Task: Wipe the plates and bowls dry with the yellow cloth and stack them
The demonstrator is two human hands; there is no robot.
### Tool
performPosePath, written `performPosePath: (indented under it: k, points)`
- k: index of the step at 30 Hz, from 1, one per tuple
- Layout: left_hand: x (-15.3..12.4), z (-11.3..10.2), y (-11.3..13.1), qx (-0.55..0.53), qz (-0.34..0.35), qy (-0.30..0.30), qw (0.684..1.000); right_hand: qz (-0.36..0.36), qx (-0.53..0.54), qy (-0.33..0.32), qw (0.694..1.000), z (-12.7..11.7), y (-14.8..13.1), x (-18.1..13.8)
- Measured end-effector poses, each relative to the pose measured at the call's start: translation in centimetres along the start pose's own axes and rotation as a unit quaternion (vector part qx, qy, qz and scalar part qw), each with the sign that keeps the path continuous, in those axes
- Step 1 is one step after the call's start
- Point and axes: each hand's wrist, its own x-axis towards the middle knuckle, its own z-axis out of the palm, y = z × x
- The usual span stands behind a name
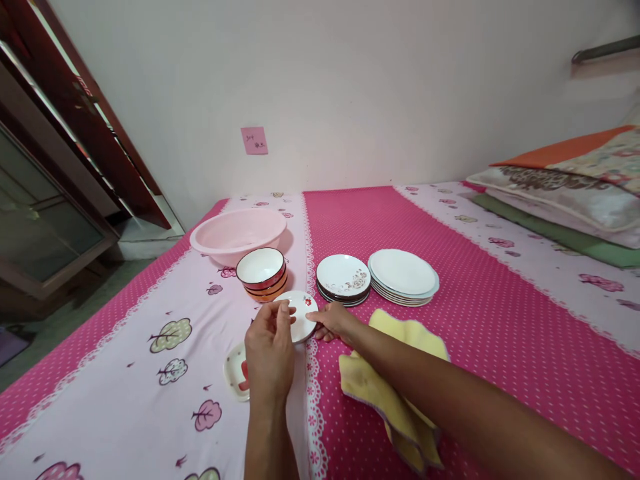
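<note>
A small white plate [302, 305] with a red flower near its rim is held up above the bedspread. My right hand [334, 321] grips its right edge, thumb on top and fingers beneath. My left hand [271, 340] is at the plate's left side with fingers loosely bent and apart; it covers part of the plate, and contact there is unclear. Beside my left wrist lies a small white dish [234, 373] with a red design, partly hidden. Under my right forearm is a crumpled yellow cloth [410, 333].
Behind my hands stand stacked bowls [261, 267], a stack of dark-rimmed plates [343, 273] and a stack of larger white plates [404, 272]. A pink basin [240, 230] sits at the back left. Pillows and folded bedding [565, 190] lie at right, against the wall [350, 87].
</note>
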Motion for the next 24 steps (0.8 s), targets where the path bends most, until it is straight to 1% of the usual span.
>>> performPosePath:
  k: [7, 11, 14, 22, 24]
  points:
    - [0.5, -0.8, -0.4, -0.003, -0.033, 0.009, 0.999, 0.02, 0.007, 0.0, 1.0, -0.6, 0.2, -1.3]
    - [1.0, -1.1, -1.5, 0.06, -0.05, -0.026, 0.997, 0.036, -0.002, 0.0, 0.999, -1.4, 1.3, -2.4]
    - [1.3, -1.1, -2.1, 0.106, -0.043, -0.035, 0.993, 0.035, 0.0, 0.001, 0.999, -2.2, 2.1, -3.0]
    - [1.5, -1.1, -2.4, 0.131, -0.059, -0.035, 0.989, 0.021, -0.019, 0.002, 1.0, -2.6, 2.6, -1.7]
    - [1.5, -1.1, -2.4, 0.143, -0.055, -0.031, 0.988, 0.008, -0.021, -0.003, 1.0, -2.8, 2.6, -1.9]
